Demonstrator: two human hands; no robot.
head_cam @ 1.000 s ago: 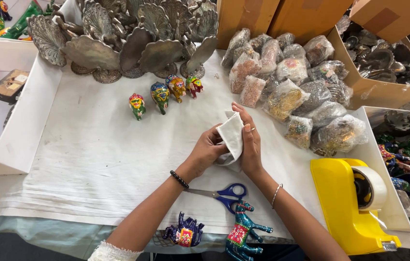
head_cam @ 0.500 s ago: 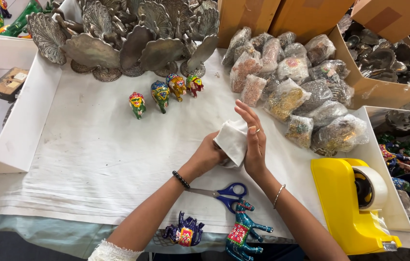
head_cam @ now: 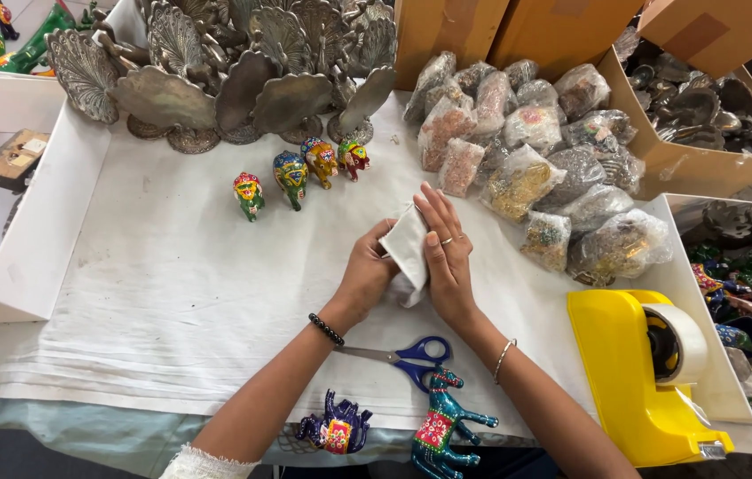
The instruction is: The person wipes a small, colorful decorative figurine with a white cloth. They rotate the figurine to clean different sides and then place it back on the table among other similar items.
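Closest to the camera, a blue painted horse figurine (head_cam: 440, 426) and a dark blue painted elephant figurine (head_cam: 333, 432) sat at the bench (head_cam: 154, 302) edge, with blue-handled scissors (head_cam: 411, 357) just behind them and a yellow tape dispenser (head_cam: 646, 372) off to the side. Mid-bench, the left hand (head_cam: 369, 275) and right hand (head_cam: 445, 257) were pressed together around a small white cloth-like wrap (head_cam: 407, 253), both clamped on it, and whatever's inside was hidden. It looked soft, light and floppy, so I'd say it's best pinched by the folded edges. Its long axis ran roughly away from the person, top corner pointing far. Beyond were four little multicoloured elephant figurines (head_cam: 300, 173), clear plastic bags of trinkets (head_cam: 535, 160), then silver metal peacock ornaments (head_cam: 225, 71).
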